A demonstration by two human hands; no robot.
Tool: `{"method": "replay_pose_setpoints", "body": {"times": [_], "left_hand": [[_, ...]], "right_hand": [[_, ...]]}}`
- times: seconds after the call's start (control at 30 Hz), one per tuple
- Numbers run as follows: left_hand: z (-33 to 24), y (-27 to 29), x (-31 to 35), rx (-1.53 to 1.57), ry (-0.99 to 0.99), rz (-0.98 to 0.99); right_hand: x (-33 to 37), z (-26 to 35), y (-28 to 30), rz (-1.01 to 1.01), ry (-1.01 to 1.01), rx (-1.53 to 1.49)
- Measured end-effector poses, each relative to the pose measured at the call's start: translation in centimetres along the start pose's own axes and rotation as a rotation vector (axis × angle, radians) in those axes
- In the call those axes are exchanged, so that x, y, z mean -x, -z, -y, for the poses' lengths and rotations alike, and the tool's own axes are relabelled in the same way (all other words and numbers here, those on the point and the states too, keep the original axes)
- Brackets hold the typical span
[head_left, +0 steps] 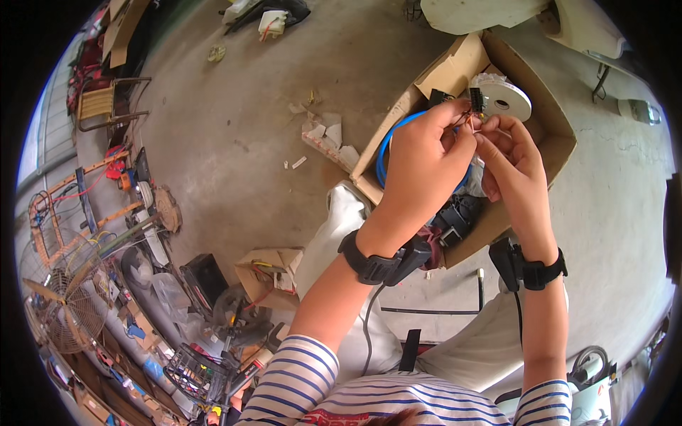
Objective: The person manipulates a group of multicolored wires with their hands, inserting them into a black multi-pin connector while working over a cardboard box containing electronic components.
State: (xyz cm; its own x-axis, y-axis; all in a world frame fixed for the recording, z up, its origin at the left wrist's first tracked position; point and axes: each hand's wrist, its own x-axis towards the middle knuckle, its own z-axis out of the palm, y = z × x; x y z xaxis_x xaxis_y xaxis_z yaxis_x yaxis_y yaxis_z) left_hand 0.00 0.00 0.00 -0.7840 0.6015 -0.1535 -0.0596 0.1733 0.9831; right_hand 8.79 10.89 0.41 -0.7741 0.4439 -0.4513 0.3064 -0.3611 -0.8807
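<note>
Both my hands meet above an open cardboard box (558, 153). Between the fingertips of my left hand (426, 160) are thin coloured wires (467, 121), with a small black plug connector (477, 99) at their upper end. Close beside it, my right hand (515, 153) pinches at the same wires with thumb and forefinger. Exactly where each finger grips is partly hidden. Inside the box lie a white reel (508, 99), a coil of blue cable (383, 153) and black parts (460, 216), some of them covered by my hands.
At the left stand a wire-cage fan (64, 305), a metal-framed chair (99, 104) and heaped tools and parts. A smaller cardboard box (266, 273) with wires sits left of my leg. Torn packaging scraps (330, 135) lie on the floor. A pale table (483, 13) is at the top right.
</note>
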Motion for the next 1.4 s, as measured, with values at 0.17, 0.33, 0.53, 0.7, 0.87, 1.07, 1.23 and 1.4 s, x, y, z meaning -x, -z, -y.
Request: {"method": "replay_pose_setpoints", "body": {"times": [0.17, 0.33, 0.53, 0.7, 0.87, 1.07, 1.23, 1.4], "left_hand": [[0.4, -0.3, -0.4, -0.235, -0.276, -0.009], [0.6, 0.2, 0.2, -0.553, -0.357, 0.003], [0.5, 0.2, 0.3, -0.395, -0.278, 0.066], [-0.6, 0.6, 0.5, -0.068, 0.082, 0.070], [0.6, -0.2, 0.1, 0.078, 0.045, 0.020], [0.9, -0.6, 0.3, -0.157, -0.225, -0.037], [-0.2, -0.1, 0.4, -0.549, -0.463, 0.048], [1.4, -0.5, 0.0, -0.512, -0.657, 0.050]], "right_hand": [[-0.6, 0.5, 0.7, 0.049, -0.102, -0.172], [-0.6, -0.3, 0.2, -0.045, -0.045, 0.079], [-0.5, 0.0, 0.3, -0.087, -0.020, 0.068], [-0.5, -0.3, -0.1, -0.131, -0.006, 0.137], [-1.0, -0.6, 0.1, -0.181, 0.018, 0.088], [-0.6, -0.3, 0.4, -0.126, -0.060, 0.042], [-0.5, -0.6, 0.7, -0.073, -0.073, -0.018], [-0.8, -0.3, 1.5, -0.018, -0.222, -0.415]]}}
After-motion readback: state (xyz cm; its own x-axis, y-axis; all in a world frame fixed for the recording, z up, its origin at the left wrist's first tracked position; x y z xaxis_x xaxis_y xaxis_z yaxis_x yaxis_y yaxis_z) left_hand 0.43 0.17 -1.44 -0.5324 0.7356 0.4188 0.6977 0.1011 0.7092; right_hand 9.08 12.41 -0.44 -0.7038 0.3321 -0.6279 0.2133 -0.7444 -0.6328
